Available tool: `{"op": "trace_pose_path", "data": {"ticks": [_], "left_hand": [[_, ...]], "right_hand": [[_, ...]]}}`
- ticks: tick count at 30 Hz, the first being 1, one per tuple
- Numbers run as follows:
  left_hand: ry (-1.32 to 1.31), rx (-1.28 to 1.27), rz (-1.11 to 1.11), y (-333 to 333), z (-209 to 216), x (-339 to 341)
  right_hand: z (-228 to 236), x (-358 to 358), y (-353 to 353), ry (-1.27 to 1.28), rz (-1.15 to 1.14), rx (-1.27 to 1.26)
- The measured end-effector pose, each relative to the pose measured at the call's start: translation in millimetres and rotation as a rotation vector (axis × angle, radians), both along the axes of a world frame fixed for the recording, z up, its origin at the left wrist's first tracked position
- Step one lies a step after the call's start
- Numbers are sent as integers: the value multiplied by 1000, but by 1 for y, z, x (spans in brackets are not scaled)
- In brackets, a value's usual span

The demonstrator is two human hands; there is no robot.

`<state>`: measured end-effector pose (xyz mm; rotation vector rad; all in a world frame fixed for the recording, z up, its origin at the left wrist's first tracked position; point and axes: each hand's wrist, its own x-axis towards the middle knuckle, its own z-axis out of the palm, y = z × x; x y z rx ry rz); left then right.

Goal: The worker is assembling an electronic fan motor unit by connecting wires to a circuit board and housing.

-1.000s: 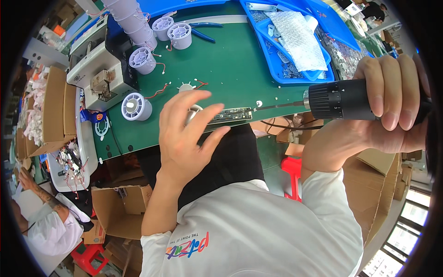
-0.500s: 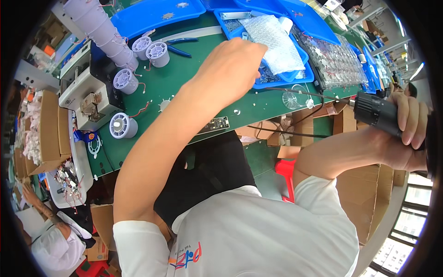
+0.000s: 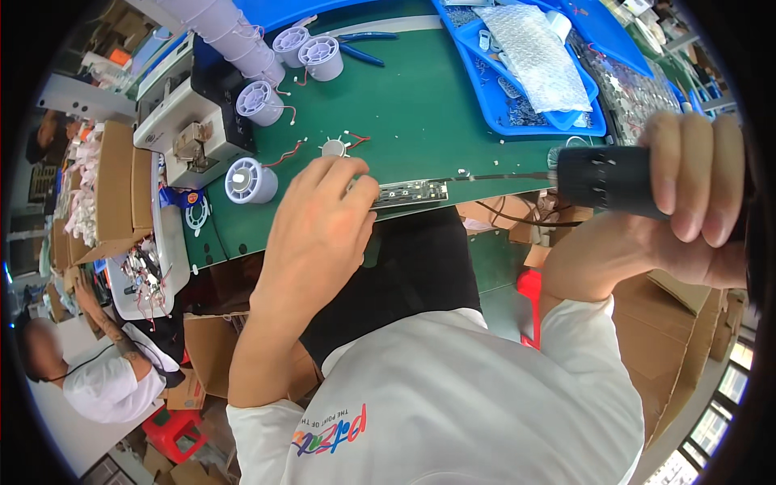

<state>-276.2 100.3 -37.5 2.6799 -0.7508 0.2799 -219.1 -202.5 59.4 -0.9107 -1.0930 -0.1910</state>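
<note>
My left hand (image 3: pixel 323 214) is at the left end of a long narrow circuit board (image 3: pixel 416 192) at the table's near edge. Its fingers are bent and drawn together. They hide that end of the board and whatever lies between them. My right hand (image 3: pixel 699 198) is wrapped around a black electric screwdriver (image 3: pixel 606 179), held sideways at the right. A thin dark shaft runs left from the screwdriver toward the board's right end. Just beyond my left fingers lies a small round whitish part (image 3: pixel 334 148) with red wires.
Lilac round housings (image 3: pixel 250 182) stand on the green table (image 3: pixel 396 105) at left, beside a grey-and-black machine (image 3: pixel 190 121). Blue-handled pliers (image 3: pixel 364 55) lie farther back. Blue trays (image 3: pixel 517 128) at far right hold small parts and bubble wrap (image 3: pixel 537 61). Another person (image 3: pixel 113 364) sits at lower left.
My left hand has come back from the blue trays to the circuit board. The screwdriver in my right hand has moved left, closer to the board. The whole view has shifted.
</note>
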Motion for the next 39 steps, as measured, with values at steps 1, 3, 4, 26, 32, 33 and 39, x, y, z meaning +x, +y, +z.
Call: {"op": "trace_pose_path", "data": {"ticks": [1, 3, 4, 26, 32, 33, 39], "left_hand": [[-14, -13, 9, -2, -4, -2], [-44, -42, 23, -4, -9, -4], [-44, -51, 19, -4, -10, -4], [-140, 183, -81, -3, -12, 2], [-180, 179, -81, -3, -17, 3], [-195, 170, -82, -3, -18, 3], [-218, 105, -53, 1, -26, 4]], "right_hand": [[-2, 6, 7, -5, 51, -48], [-5, 14, 17, -17, 146, -147], [-6, 16, 20, -17, 143, -155], [-11, 20, 21, -20, 252, -283], [-9, 19, 17, -34, 235, -285], [-8, 19, 16, -33, 231, -286], [-4, 17, 13, -31, 207, -291]]}}
